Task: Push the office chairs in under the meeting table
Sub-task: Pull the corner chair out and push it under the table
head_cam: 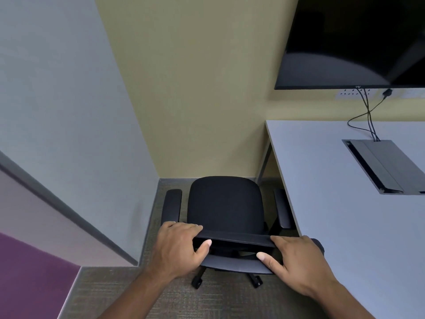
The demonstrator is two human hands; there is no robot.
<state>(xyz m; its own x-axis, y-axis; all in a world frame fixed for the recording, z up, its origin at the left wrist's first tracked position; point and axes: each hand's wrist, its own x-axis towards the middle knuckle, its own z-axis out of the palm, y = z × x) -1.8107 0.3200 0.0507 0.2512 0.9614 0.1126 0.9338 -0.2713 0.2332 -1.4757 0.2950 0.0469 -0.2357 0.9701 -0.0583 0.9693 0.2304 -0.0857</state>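
Observation:
A black office chair (225,203) stands on the carpet beside the left edge of the pale grey meeting table (326,203). Its seat faces the yellow wall, and its right armrest (282,208) sits at or just under the table's edge. My left hand (179,247) grips the left end of the chair's backrest top. My right hand (296,261) grips the right end of the same backrest. Two castors (197,282) show below the backrest.
A grey wall (69,111) runs close along the chair's left side and meets the yellow wall (195,100) just beyond it. A dark screen (356,42) hangs above the table. Cables drop into a black cable box (381,164) set in the tabletop. A table leg (264,162) stands near the corner.

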